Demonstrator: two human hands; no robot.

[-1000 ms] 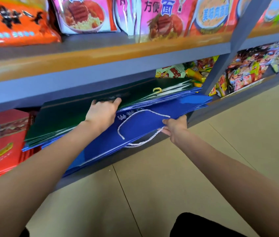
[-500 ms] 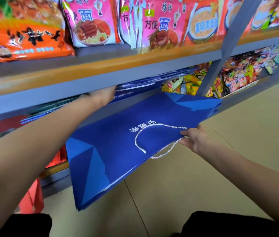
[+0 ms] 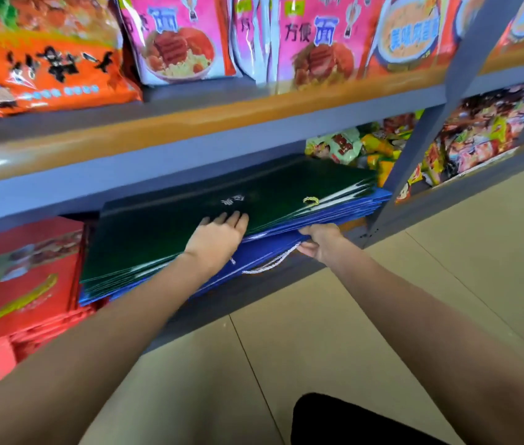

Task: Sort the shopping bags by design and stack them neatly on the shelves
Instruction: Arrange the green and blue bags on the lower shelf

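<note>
Head view: my left hand (image 3: 219,237) is pressing flat, fingers straight, on the green bags (image 3: 209,220) stacked on the lower shelf (image 3: 254,293). My right hand (image 3: 320,240) is pinching the near edge of a blue bag (image 3: 264,255) lying under the green ones, just right of its white cord handle (image 3: 270,263). Risk, as I judge it: the green bags are sliding forward off the stack if I am pulling while easing my press, and the loose cord is snagging.

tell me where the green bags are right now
In the head view the green bags lie stacked on the blue bags on the lower shelf, under the left hand.
</note>
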